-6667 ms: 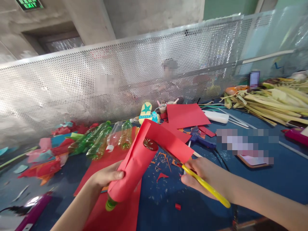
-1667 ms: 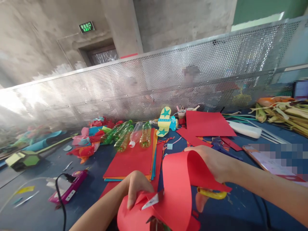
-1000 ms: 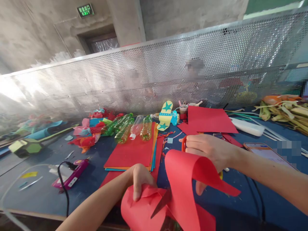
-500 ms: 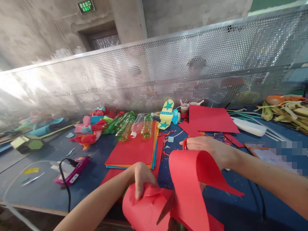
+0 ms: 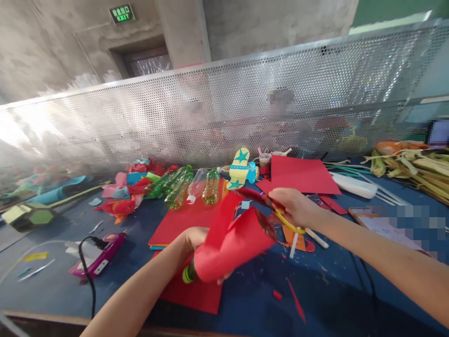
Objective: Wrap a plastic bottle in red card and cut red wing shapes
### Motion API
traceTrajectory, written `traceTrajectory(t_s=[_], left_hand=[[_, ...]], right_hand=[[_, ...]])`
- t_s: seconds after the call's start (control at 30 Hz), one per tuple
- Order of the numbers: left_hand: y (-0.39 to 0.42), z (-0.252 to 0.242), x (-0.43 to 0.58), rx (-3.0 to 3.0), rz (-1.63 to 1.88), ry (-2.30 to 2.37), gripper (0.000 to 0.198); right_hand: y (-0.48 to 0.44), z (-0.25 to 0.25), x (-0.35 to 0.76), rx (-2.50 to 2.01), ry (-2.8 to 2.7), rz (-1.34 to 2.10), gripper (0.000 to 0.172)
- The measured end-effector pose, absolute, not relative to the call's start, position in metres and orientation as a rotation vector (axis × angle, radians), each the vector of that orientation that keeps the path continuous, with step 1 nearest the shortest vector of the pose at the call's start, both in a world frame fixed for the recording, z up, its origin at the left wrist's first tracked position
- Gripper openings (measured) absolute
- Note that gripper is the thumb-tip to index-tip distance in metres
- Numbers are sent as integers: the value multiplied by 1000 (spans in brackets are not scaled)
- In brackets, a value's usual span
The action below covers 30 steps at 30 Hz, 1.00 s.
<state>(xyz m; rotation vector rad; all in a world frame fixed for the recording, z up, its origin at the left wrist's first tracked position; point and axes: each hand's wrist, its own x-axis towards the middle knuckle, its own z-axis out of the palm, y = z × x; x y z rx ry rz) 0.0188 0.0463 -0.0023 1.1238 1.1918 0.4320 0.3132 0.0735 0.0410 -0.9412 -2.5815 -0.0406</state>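
A plastic bottle with a yellow-green cap (image 5: 188,274) lies tilted in front of me, with red paper (image 5: 233,255) wrapped around most of it. My left hand (image 5: 197,238) is closed around this wrapped bottle, its fingers partly hidden beneath the paper. A loose flap of red paper stands up beside my thumb. To the right, my right hand (image 5: 293,205) grips a pair of scissors (image 5: 289,222) with red and yellow handles. Their blades point left, above the bottle's far end, and look blurred.
A stack of red paper (image 5: 168,229) lies beyond my left hand, with green bottles (image 5: 178,189) on and beside it. A pink power strip (image 5: 100,257) with a black cord is at left. Paper scraps (image 5: 296,302) and a phone (image 5: 382,229) lie right. A perforated metal screen (image 5: 231,103) stands behind.
The scissors have come away from the paper and moved up and right. The wrapped bottle has turned, exposing its cap. The broad red strip no longer hangs at the right.
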Motion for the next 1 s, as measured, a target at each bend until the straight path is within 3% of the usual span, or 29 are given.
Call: traceTrajectory(t_s=[0.13, 0.27, 0.4, 0.7, 0.87, 1.0], left_hand=[[52, 12, 26, 1081, 352, 1093, 61], [53, 24, 26, 1075, 460, 1153, 64], [52, 30, 27, 1119, 558, 1217, 64], [36, 29, 51, 1224, 604, 1152, 65], [32, 29, 55, 1376, 488, 1046, 60], [29, 32, 59, 1644, 315, 1080, 57]], right_hand=[[89, 44, 308, -1699, -2387, 61, 38], [100, 40, 313, -1974, -2273, 85, 48], [108, 36, 320, -2069, -2238, 143, 48], [105, 30, 316, -1813, -2239, 283, 24], [75, 41, 307, -1454, -2145, 363, 28], [41, 43, 302, -1131, -1986, 790, 30]])
